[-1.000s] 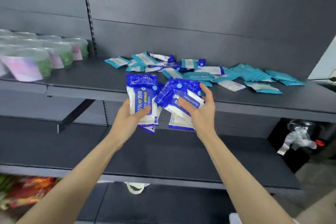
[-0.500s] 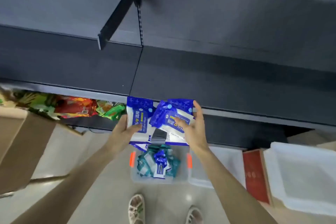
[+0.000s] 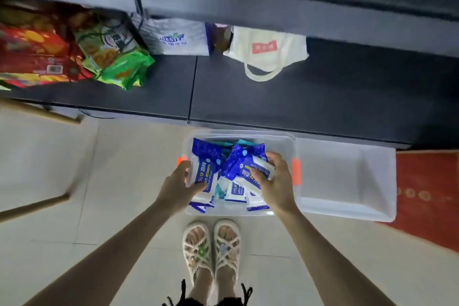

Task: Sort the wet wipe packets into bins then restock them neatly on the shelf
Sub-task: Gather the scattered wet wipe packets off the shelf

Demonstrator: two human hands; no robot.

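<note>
A clear plastic bin [image 3: 285, 139] with orange latches stands on the floor just in front of my feet. Teal and blue wet wipe packets lie in it. My left hand [image 3: 177, 185] grips a blue and white wipe packet [image 3: 206, 169] over the bin's left side. My right hand [image 3: 275, 181] holds a bunch of blue wipe packets [image 3: 239, 164] over the bin's right side. More blue and white packets [image 3: 234, 192] show under my hands; I cannot tell whether they are held or lying in the bin.
A second clear bin [image 3: 347, 181] sits right of the first. The dark bottom shelf [image 3: 248, 97] carries snack bags [image 3: 116, 62] at left and a cream tote bag [image 3: 265, 54]. A red mat [image 3: 427, 196] lies at right, wooden furniture legs [image 3: 37, 204] at left.
My view has dropped from the upper shelf of loose packets to the floor. Both hands carried their blue packets down and now hold them low over the clear bin.
</note>
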